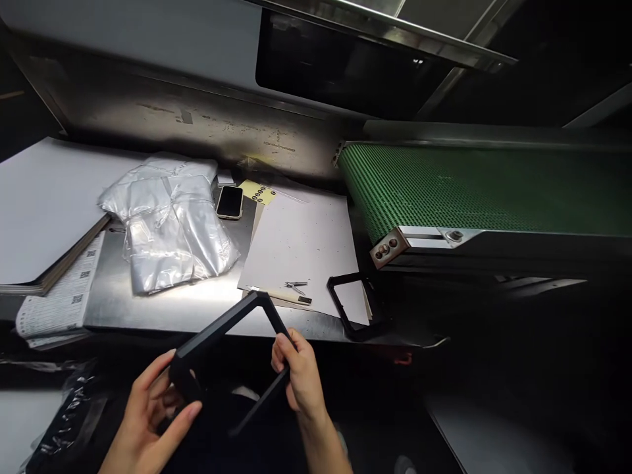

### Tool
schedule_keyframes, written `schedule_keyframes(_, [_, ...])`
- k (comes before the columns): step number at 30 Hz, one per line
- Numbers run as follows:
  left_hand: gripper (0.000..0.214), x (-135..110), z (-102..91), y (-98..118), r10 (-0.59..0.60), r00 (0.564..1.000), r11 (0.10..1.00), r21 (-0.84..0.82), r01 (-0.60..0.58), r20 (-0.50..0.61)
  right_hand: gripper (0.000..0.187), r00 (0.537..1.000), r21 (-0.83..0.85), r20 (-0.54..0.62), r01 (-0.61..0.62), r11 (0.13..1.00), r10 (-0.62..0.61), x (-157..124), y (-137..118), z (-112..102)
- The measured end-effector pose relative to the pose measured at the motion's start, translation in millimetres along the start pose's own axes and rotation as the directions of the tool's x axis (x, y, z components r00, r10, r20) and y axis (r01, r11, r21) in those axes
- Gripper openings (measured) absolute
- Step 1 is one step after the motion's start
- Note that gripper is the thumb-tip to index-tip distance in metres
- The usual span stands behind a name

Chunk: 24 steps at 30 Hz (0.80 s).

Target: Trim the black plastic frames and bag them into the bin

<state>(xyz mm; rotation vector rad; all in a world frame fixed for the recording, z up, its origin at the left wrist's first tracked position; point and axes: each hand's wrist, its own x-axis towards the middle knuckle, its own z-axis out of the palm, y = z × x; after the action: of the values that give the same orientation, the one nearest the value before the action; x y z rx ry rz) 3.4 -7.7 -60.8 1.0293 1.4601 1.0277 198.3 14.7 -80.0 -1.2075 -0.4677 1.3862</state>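
Observation:
A black rectangular frame [217, 332], hollow in the middle, is held up in front of the table's near edge, tilted. My left hand [153, 411] grips its left end, thumb below and fingers behind. On the right side my right hand [299, 372] has its fingers closed around the frame. Just beyond it on the table, nail clippers [296, 285] and a pale cutter-like tool with a dark end [279, 296] lie on white sheets [306, 237]. A second black frame [340, 306] rests at the table's front edge, to the right of my right hand.
Bundled clear plastic bags [172, 224] lie left of centre beside a phone [230, 202] and a yellow card [257, 192]. A stack of large white sheets [59, 210] covers printed label sheets [59, 306] at left. At right stands a green conveyor belt [474, 191] with a metal end bracket [390, 247].

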Motion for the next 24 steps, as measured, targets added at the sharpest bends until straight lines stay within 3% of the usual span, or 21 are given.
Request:
schedule_keyframes(2, [0.058,8,-7.6,-5,0.033,0.995,0.985,0.163,-0.048,0.097,0.041,0.999,0.008,-0.011,-0.046,0.999,0.046,1,2,2])
schedule_keyframes(4, [0.066,16,-16.5,-11,0.173,0.963,0.896,0.372,-0.241,0.206,0.044,0.996,0.008,-0.030,-0.085,0.996,0.085,-1,3,3])
schedule_keyframes(5, [0.074,19,-20.7,-14,0.264,0.928,0.801,0.476,-0.363,0.264,0.044,0.994,0.000,-0.040,-0.100,0.995,0.100,-2,3,3])
schedule_keyframes(7, [0.087,23,-26.9,-20,0.408,0.829,0.526,0.644,-0.556,0.383,0.043,0.992,-0.032,-0.046,-0.120,0.992,0.118,-5,2,2])
schedule_keyframes(10, [0.077,23,-27.8,-32,0.464,0.679,0.139,0.711,-0.690,0.569,0.043,0.992,-0.103,-0.027,-0.127,0.987,0.125,-9,2,3])
schedule_keyframes(12, [0.058,21,-23.9,-40,0.451,0.600,-0.001,0.672,-0.740,0.661,0.042,0.994,-0.157,0.003,-0.111,0.981,0.113,-12,0,6])
schedule_keyframes(13, [0.050,20,-21.8,-43,0.441,0.584,-0.022,0.659,-0.752,0.681,0.042,0.994,-0.186,0.027,-0.100,0.978,0.107,-13,-2,9])
schedule_keyframes(14, [0.042,19,-20.1,-46,0.436,0.584,-0.009,0.653,-0.757,0.684,0.041,0.993,-0.216,0.058,-0.089,0.972,0.104,-14,-5,13])
schedule_keyframes(16, [0.035,19,-18.5,-47,0.451,0.611,0.119,0.634,-0.764,0.651,0.041,0.984,-0.289,0.140,-0.068,0.955,0.113,-14,-12,19])
schedule_keyframes(18, [0.033,18,-19.1,-43,0.446,0.674,0.361,0.571,-0.737,0.588,0.042,0.968,-0.388,0.220,-0.025,0.921,0.119,-6,-21,22])
schedule_keyframes(19, [0.029,17,-19.6,-40,0.412,0.729,0.511,0.524,-0.681,0.546,0.041,0.965,-0.445,0.242,0.017,0.895,0.102,1,-26,21])
schedule_keyframes(21, [0.015,15,-19.8,-30,0.272,0.834,0.817,0.343,-0.464,0.480,0.035,0.974,-0.568,0.229,0.133,0.812,0.000,21,-37,11])
schedule_keyframes(22, [0.009,14,-19.5,-23,0.184,0.862,0.930,0.202,-0.309,0.472,0.030,0.977,-0.632,0.199,0.192,0.751,-0.082,34,-41,2])
schedule_keyframes(23, [0.012,12,-18.9,-16,0.092,0.867,0.990,0.046,-0.131,0.489,0.027,0.971,-0.698,0.161,0.238,0.675,-0.175,47,-45,-8])
schedule_keyframes(24, [0.018,11,-18.3,-8,0.008,0.852,0.994,-0.097,0.051,0.524,0.025,0.958,-0.763,0.128,0.259,0.592,-0.255,61,-47,-19])
